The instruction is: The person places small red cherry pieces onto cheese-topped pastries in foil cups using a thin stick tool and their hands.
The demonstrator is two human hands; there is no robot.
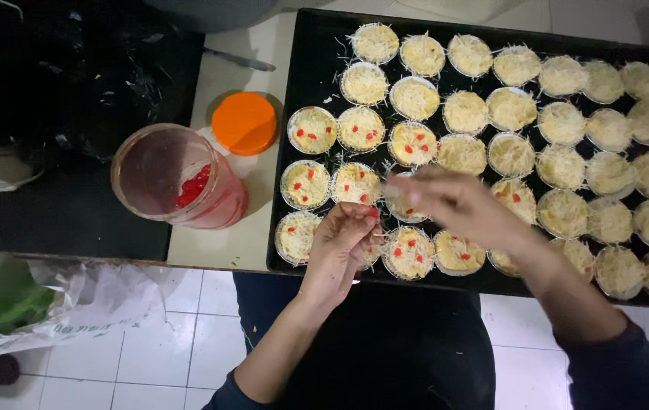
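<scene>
i see my left hand (343,247) cupped at the near edge of the black tray (309,53), its fingers curled shut around a few small red bits (374,213). my right hand (457,201) hovers blurred above the cheese-topped cups (412,143); i cannot tell whether its fingers pinch anything. i judge the red bits light, soft and sticky, best taken singly between thumb and fingertip. the cups look thin-walled and easily dented, so i would touch only the toppings. the open jar (176,178) and orange lid (244,123) stand left on the tabletop (233,243).
</scene>
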